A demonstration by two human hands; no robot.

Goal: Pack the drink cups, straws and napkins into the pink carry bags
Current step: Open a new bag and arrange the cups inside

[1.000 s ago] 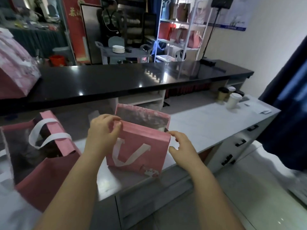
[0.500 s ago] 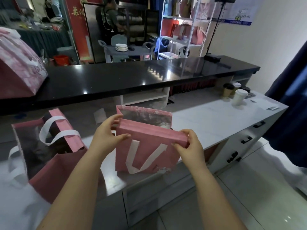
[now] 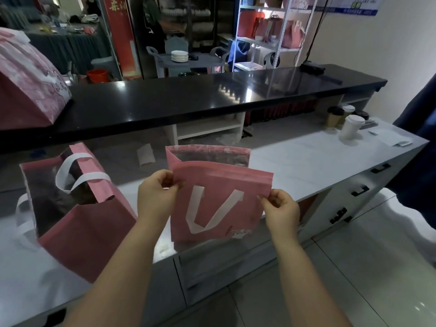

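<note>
Both hands' grips, left hand (image 3: 157,194) and right hand (image 3: 280,207), pinch the pink bag (image 3: 219,204).

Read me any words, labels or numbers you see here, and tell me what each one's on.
Red banner: yellow Chinese characters, too blurred to read.
Wall poster: blue print, too small.
Held pink bag: corner mark, blurred.
Far-left pink bag: print, blurred.
</note>
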